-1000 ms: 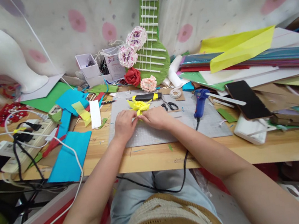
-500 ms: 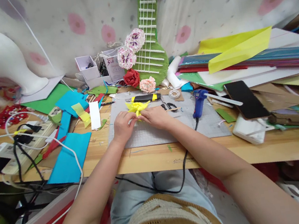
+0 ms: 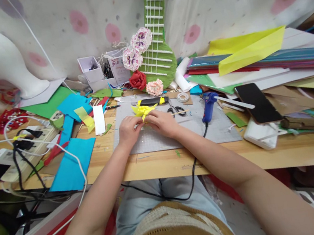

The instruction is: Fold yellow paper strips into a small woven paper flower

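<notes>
A small yellow paper flower (image 3: 143,112) sits between my two hands over the grey cutting mat (image 3: 194,127). My left hand (image 3: 129,130) pinches its left side with closed fingers. My right hand (image 3: 162,122) pinches its right side, fingers curled onto the paper. Both forearms reach in from the bottom edge. Just beyond the flower lie a yellow and black utility knife (image 3: 151,102) and black scissors (image 3: 175,110).
A blue glue gun (image 3: 207,105) lies right of the mat, its cord running off the table edge. A black phone (image 3: 257,102) rests on paper stacks at right. Blue paper pieces (image 3: 71,164) and a power strip (image 3: 21,154) crowd the left. A green paper guitar (image 3: 158,53) leans at the back.
Both hands stay on the yellow flower with only small finger shifts. The view has tilted slightly.
</notes>
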`<state>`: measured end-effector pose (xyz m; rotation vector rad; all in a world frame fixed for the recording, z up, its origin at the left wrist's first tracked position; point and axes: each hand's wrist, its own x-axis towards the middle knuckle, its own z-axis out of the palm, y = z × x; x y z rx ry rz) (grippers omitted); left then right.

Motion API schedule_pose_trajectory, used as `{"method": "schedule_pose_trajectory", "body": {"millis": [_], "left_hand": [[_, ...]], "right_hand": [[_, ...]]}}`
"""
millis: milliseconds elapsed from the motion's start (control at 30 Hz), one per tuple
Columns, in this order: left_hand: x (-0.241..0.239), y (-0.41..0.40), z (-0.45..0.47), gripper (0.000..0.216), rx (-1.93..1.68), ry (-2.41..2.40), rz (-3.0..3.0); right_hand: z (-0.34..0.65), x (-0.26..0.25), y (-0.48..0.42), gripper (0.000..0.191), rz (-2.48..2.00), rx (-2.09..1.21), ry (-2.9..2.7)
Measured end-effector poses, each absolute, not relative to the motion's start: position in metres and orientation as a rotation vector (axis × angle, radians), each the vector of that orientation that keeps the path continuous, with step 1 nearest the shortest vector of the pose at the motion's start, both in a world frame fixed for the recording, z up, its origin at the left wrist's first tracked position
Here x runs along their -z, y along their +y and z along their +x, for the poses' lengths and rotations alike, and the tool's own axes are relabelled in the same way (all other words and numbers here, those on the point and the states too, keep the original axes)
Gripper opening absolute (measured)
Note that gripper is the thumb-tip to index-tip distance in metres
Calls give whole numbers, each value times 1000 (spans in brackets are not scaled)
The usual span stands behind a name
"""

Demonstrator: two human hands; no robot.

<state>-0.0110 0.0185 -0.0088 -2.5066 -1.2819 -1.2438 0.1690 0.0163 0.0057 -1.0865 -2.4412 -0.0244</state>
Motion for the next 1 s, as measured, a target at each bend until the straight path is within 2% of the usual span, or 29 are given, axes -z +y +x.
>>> {"method": "schedule_pose_trajectory", "body": {"millis": [267,633,1000], "left_hand": [[5,18,-11,20,1124,-1376,-2527],[5,19,-13,27,1021,-1297,-2546],[1,15,-9,22,1046,-1393,-2597]], "right_hand": [[169,-6,18,20,-1172,-172,-2372],[170,-3,17,20,-1106,-120,-2406],[171,-3,19,12,-1121,-275,-2355]]}}
